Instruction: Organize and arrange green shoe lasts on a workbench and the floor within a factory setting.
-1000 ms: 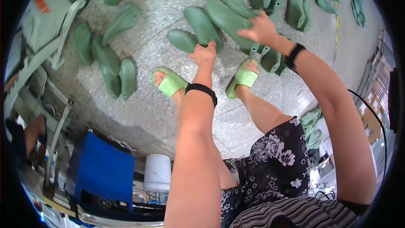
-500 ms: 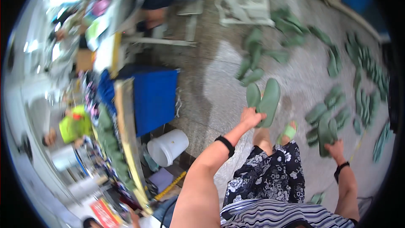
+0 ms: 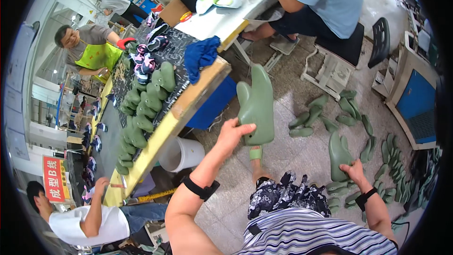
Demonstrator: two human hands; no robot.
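Observation:
My left hand (image 3: 232, 137) is closed on a pair of smooth green shoe lasts (image 3: 260, 106), thumb across the near end, held up in front of me close to the table. Lower and to the right, my right hand (image 3: 354, 171) grips another pair of green shoe lasts (image 3: 338, 157). Many more shoe lasts (image 3: 138, 125) stand in rows on the work table (image 3: 186, 108) at my left. Others (image 3: 309, 118) lie scattered on the floor ahead, and a dense group (image 3: 395, 158) lies to the right.
A white bucket (image 3: 186, 155) stands under the table edge, with a blue bin (image 3: 214, 106) beyond. A blue cloth (image 3: 202, 58) lies on the table corner. Co-workers are across the table, at lower left and seated ahead (image 3: 325, 0). A blue-panelled machine (image 3: 417, 104) stands right.
My view has swung left and up, bringing the table and co-workers into sight. Both hands still hold their shoe lasts; the left pair is now raised nearer to the table.

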